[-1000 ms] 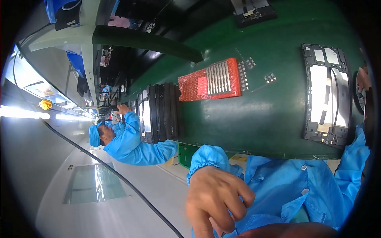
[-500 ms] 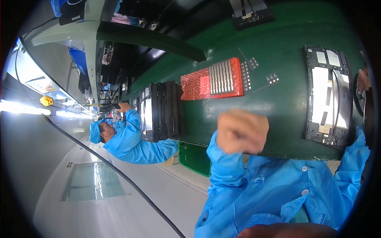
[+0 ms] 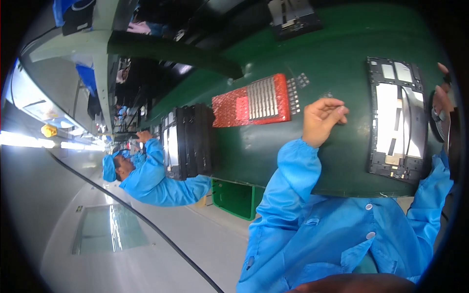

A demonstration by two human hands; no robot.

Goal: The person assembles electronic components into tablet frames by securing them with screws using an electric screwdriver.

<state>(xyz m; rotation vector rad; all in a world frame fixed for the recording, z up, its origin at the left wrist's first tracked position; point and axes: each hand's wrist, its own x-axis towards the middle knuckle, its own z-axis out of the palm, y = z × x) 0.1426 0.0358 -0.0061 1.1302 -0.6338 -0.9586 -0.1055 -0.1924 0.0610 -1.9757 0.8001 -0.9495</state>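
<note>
My left hand (image 3: 322, 119) hovers over the green table left of the tablet housing. Its thumb and fingers are bent together in a pinch; anything between them is too small to make out. Small metallic parts (image 3: 326, 95) lie just beyond the fingertips, partly hidden. The tablet housing (image 3: 396, 119), a black frame with silver panels and a dark cable, lies flat before me. At the right rim my right hand (image 3: 442, 100) is partly cut off, its fingers about a dark round-edged object (image 3: 437, 120) whose kind I cannot make out.
Red bubble wrap (image 3: 227, 110) bears a row of silver strips (image 3: 263, 99), with small square parts (image 3: 293, 95) beside it. Stacked black housings (image 3: 193, 141) stand left, near a co-worker (image 3: 151, 171) in blue. A green crate (image 3: 234, 200) sits below the table edge. Another device (image 3: 295, 19) lies at the far side.
My left hand has moved right and farther over the table, from a blurred closed shape to a pinch near the small parts. The whole view has shifted slightly left. My right hand stays at the rim.
</note>
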